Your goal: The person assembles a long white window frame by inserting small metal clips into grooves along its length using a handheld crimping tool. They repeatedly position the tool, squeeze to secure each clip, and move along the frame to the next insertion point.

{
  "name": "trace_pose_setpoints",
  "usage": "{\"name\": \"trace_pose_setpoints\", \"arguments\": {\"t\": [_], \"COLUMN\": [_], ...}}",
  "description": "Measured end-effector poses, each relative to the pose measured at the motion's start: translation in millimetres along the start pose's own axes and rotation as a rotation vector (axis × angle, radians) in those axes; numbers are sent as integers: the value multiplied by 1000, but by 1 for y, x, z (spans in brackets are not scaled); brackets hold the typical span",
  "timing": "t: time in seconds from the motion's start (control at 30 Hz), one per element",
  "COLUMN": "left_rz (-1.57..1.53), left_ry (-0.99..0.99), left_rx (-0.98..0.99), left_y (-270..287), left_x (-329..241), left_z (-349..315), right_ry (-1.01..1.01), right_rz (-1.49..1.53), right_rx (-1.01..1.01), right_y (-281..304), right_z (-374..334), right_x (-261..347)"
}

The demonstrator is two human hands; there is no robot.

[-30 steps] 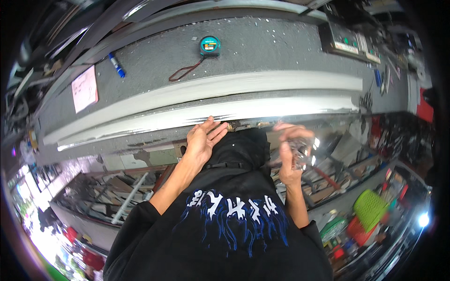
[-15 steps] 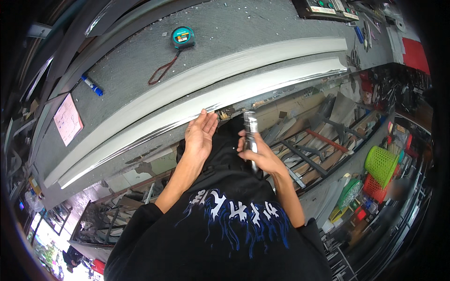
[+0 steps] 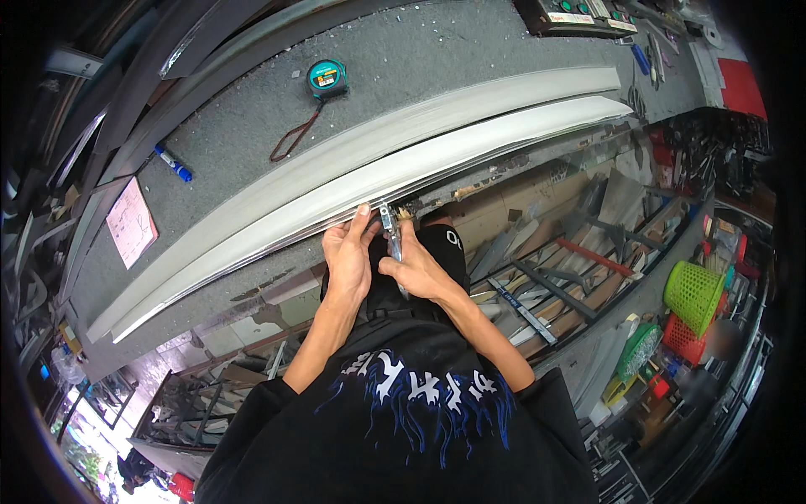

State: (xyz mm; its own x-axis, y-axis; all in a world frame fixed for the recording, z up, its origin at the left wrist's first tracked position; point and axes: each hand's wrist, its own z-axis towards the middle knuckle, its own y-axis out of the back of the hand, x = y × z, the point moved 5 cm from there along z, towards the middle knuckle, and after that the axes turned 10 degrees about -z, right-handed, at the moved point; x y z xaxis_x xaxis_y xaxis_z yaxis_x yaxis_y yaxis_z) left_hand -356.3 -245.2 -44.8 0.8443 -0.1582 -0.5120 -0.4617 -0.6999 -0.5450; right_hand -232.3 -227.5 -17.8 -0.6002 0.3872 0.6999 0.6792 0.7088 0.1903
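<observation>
Moved in since a moment ago: right hand (image 3: 417, 270) now up at the near edge of the tabletop (image 3: 252, 143), slim metal tool (image 3: 393, 244) raised so its tip meets the underside of the long pale metal profile (image 3: 437, 139). Right hand closed around the tool's handle; left hand (image 3: 348, 256) just beside it on the left, fingers stretched up and pressed against the profile's near edge, gripping nothing. Profile lying lengthwise across the grey tabletop, left to right. Farther back, a teal tape measure (image 3: 326, 77) with a dark strap; far left, a blue marker (image 3: 173, 163) and a pink paper sheet (image 3: 130, 223). Down right, on the floor, a green basket (image 3: 695, 294).
</observation>
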Motion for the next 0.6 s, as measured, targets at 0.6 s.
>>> {"name": "trace_pose_setpoints", "arguments": {"t": [0.6], "left_rz": [9], "left_ry": [-92], "left_rx": [92], "left_y": [-4], "left_x": [1], "left_z": [-9], "right_ry": [115], "right_rz": [129], "right_rx": [-75], "right_y": [0], "right_z": [6], "right_x": [-1]}}
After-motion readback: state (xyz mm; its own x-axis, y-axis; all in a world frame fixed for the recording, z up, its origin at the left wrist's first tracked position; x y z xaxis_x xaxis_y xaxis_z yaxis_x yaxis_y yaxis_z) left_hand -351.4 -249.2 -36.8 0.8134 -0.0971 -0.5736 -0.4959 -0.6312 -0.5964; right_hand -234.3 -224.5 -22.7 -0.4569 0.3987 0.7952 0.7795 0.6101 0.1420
